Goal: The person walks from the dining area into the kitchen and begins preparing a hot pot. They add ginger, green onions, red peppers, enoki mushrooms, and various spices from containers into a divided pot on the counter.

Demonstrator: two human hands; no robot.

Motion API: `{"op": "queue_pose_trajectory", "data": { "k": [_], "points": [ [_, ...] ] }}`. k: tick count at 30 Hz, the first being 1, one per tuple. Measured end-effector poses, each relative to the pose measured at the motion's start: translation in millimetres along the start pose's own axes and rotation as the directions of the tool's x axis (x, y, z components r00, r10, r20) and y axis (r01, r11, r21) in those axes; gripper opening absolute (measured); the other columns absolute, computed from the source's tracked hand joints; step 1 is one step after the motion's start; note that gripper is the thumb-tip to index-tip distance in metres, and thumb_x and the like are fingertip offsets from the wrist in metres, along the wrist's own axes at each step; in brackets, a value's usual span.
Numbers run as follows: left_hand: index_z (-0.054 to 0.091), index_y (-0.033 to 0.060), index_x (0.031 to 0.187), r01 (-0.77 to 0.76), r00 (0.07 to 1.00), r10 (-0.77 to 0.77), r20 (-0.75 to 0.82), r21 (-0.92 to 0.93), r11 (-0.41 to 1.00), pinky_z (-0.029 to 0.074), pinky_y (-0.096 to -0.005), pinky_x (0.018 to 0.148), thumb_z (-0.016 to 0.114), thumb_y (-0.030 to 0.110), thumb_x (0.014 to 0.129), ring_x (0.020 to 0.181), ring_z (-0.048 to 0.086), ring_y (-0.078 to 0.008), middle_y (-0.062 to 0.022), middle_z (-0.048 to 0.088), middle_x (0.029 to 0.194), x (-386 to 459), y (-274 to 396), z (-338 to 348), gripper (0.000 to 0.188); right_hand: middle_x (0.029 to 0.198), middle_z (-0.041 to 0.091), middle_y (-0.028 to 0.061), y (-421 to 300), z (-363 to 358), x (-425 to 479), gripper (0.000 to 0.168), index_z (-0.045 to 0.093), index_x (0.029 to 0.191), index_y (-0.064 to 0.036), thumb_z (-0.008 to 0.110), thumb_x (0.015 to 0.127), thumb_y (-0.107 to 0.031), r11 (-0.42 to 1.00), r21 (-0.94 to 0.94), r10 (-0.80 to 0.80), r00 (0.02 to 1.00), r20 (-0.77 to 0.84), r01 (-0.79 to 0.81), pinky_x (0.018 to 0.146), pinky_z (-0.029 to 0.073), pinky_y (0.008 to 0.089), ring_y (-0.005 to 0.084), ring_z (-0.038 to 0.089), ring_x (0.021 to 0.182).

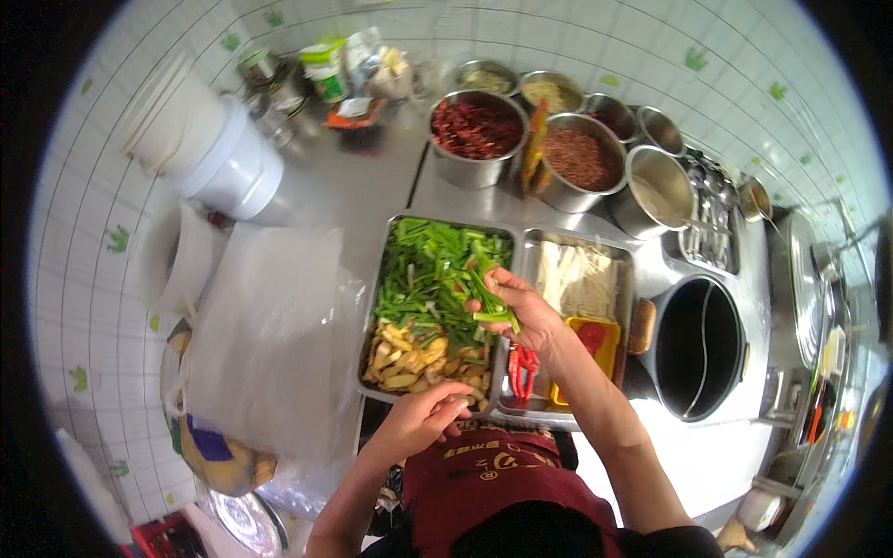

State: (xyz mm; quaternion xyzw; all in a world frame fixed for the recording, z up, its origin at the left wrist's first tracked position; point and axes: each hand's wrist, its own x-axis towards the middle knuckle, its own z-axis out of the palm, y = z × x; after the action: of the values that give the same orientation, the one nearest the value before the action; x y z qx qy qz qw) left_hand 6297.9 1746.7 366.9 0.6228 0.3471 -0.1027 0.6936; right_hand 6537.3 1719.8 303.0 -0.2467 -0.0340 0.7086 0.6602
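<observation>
My right hand [520, 307] holds a small bunch of cut green onions [492, 296] above a steel tray [382, 237]. More cut greens [425, 258] fill the tray's far part, and sliced ginger [401, 359] lies in its near part. Over the near rim is my left hand [425, 418], its thumb and forefinger close together at the ginger's edge; whether they pinch something cannot be told. Touching on the right, a second steel tray [624, 254] contains pale strips [575, 279], red chillies [522, 370] and a yellow dish [607, 363] with something red in it.
Steel pots with dried chillies [478, 129] and reddish flakes [582, 157] stand behind the trays. To the right are a deep dark pot [700, 349] and a tray of spoons [708, 209]. Plastic sheeting [279, 335] and white buckets [234, 164] occupy the left.
</observation>
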Motion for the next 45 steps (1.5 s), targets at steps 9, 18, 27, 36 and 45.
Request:
{"op": "queue_pose_trajectory", "data": {
  "k": [9, 18, 27, 36, 45],
  "points": [
    [0.055, 0.0036, 0.124, 0.019, 0.995, -0.019, 0.094, 0.002, 1.0, 0.051, -0.0261, 0.063, 0.05, 0.016, 0.096, 0.074, 0.064, -0.0131, -0.0101, 0.066, 0.096, 27, 10, 60, 0.031, 0.118, 0.053, 0.0237, -103, -43, -217, 0.042, 0.045, 0.128, -0.008, 0.058, 0.092, -0.023, 0.935, -0.111, -0.351, 0.92, -0.175, 0.336, 0.046, 0.047, 0.0211, 0.0235, 0.06, 0.08],
    [0.054, 0.0021, 0.125, -0.002, 0.974, -0.026, 0.226, 0.121, 0.993, 0.051, -0.0245, 0.062, 0.048, 0.013, 0.097, 0.072, 0.063, -0.0135, -0.0107, 0.066, 0.095, 56, 35, 113, 0.031, 0.096, 0.061, 0.0037, -127, -71, -295, 0.03, 0.059, 0.119, -0.008, 0.062, 0.09, -0.015, 0.521, -0.846, -0.635, 0.611, -0.473, -0.113, 0.049, 0.038, 0.0179, 0.0076, 0.055, 0.077],
    [0.052, 0.0019, 0.126, 0.077, 0.975, -0.11, 0.194, 0.17, 0.982, 0.051, -0.0242, 0.065, 0.049, 0.015, 0.097, 0.072, 0.063, -0.0124, -0.0098, 0.066, 0.095, 61, 44, 139, 0.032, 0.083, 0.064, 0.0012, -135, -92, -320, 0.019, 0.065, 0.106, -0.007, 0.062, 0.091, -0.018, 0.43, -0.897, -0.673, 0.628, -0.392, -0.099, 0.053, 0.043, 0.0218, 0.0067, 0.054, 0.065],
    [0.053, 0.0007, 0.125, 0.101, 0.974, -0.139, 0.18, 0.203, 0.974, 0.051, -0.0243, 0.063, 0.05, 0.012, 0.096, 0.071, 0.063, -0.0129, -0.0108, 0.066, 0.094, 68, 53, 164, 0.031, 0.103, 0.063, 0.0059, -179, -116, -380, 0.023, 0.06, 0.113, -0.009, 0.057, 0.091, -0.012, 0.379, -0.915, -0.76, 0.517, -0.393, -0.139, 0.06, 0.05, 0.0242, 0.0123, 0.06, 0.086],
    [0.052, -0.0027, 0.124, 0.116, 0.971, -0.161, 0.177, 0.241, 0.963, 0.05, -0.0238, 0.061, 0.049, 0.012, 0.096, 0.07, 0.062, -0.0127, -0.0123, 0.066, 0.095, 73, 59, 176, 0.032, 0.093, 0.066, 0.011, -176, -131, -405, 0.019, 0.063, 0.106, -0.005, 0.058, 0.088, -0.006, 0.215, -0.917, -0.774, 0.513, -0.37, -0.337, 0.069, 0.052, 0.0319, 0.0207, 0.064, 0.077]
  ]
}}
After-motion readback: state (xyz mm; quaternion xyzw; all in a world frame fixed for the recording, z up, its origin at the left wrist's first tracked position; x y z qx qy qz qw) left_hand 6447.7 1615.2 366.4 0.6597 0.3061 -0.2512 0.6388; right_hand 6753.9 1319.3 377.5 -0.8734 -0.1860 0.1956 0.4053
